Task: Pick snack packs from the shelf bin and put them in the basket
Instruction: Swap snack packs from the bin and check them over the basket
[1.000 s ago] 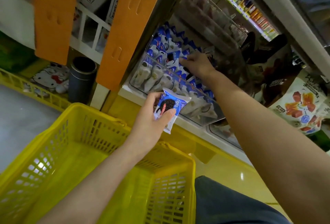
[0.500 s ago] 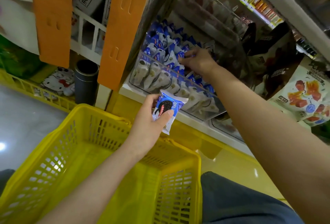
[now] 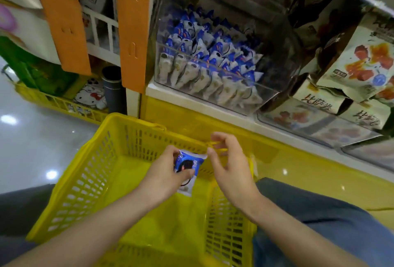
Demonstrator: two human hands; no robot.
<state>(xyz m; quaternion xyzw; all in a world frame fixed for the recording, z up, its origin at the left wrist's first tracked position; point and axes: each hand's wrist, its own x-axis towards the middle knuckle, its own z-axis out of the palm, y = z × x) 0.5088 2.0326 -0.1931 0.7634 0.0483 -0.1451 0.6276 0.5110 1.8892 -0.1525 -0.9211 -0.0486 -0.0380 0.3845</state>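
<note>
1. snack pack (image 3: 188, 166): blue-and-white wrapper with a dark round biscuit printed on it. it is held in the air over the inside of the yellow basket (image 3: 89, 181), toward the basket's far right corner and just below the far rim. it is not resting on the basket floor.
2. left hand (image 3: 164, 175): fingers curled round the pack's left side, thumb across its front. firm hold.
3. right hand (image 3: 231, 168): just right of the pack, over the basket's right edge. fingers spread and loosely bent, nothing between them. the thumb tip is close to the pack's upper right corner; contact cannot be told.
4. shelf bin (image 3: 275, 94): clear plastic, on the white shelf edge (image 3: 191, 101) above the basket's far rim. it is filled with more packs (image 3: 204, 53), blue tops up, packed in rows.
5. right of the bin: printed snack boxes (image 3: 362, 64), stacked and tilted.
6. left of the bin: two orange panels (image 3: 134, 32), and a dark cylinder (image 3: 114, 90) standing at floor level.
7. blue trouser legs (image 3: 319, 224) at the basket's near right side.
</note>
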